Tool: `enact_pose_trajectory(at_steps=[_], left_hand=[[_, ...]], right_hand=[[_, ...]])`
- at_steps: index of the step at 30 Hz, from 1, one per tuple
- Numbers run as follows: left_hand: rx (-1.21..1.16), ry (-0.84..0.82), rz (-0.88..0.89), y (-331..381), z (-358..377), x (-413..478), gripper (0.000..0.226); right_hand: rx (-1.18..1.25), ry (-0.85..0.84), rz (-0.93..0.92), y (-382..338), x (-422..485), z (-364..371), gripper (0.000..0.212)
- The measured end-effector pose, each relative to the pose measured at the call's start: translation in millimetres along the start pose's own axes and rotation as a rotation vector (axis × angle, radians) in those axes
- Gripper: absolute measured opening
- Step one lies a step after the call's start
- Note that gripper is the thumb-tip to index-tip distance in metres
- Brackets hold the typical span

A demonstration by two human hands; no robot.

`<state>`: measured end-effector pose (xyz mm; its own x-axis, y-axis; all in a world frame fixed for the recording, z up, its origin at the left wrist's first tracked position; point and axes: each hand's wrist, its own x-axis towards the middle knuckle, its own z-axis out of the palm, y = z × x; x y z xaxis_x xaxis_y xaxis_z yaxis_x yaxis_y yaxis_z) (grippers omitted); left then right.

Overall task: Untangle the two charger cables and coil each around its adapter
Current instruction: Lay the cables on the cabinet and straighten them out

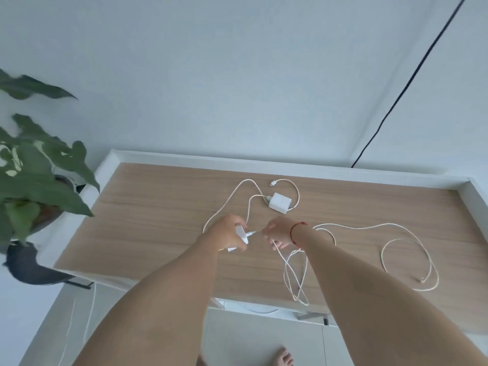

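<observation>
Here, the left hand (226,235) grips a white adapter (242,233), the right hand (277,233) pinches its looped white cable (292,276); wooden table (158,207), pale wall (237,75).

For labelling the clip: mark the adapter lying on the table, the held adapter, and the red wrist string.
table adapter (280,203): head view, centre of its white top face.
held adapter (241,233): head view, white face beside the cable plug.
red wrist string (292,231): head view, strand crossing the wrist.
</observation>
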<state>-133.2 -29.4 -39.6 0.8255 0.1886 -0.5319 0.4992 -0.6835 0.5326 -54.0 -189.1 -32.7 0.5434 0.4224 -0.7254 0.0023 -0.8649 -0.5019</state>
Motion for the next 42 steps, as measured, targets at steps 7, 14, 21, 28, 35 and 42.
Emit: enact_pose_trajectory(at_steps=[7,14,21,28,35,42], left_hand=[[0.108,0.048,-0.127,-109.5,-86.2,-21.3,0.042],[0.199,0.087,-0.212,-231.1,-142.1,-24.4,0.040],[0.354,0.198,-0.209,-286.2,-155.4,-14.2,0.033],[0.362,0.307,-0.193,-305.9,-169.1,-12.4,0.027],[0.543,0.305,-0.250,-324.9,-180.2,-16.8,0.034],[0.561,0.223,-0.163,-296.4,-163.6,-14.4,0.030]], right_hand=[[0.127,-0.049,0.008,-101.6,18.4,65.9,0.018],[0.097,-0.116,0.095,-163.8,50.7,139.2,0.023],[0.045,-0.159,0.102,-216.7,74.9,186.8,0.021],[-0.135,-0.081,0.056,-243.0,90.4,204.8,0.023],[-0.094,-0.010,0.028,-246.0,93.3,215.9,0.036],[0.084,0.021,0.039,-235.9,85.6,208.0,0.051]])
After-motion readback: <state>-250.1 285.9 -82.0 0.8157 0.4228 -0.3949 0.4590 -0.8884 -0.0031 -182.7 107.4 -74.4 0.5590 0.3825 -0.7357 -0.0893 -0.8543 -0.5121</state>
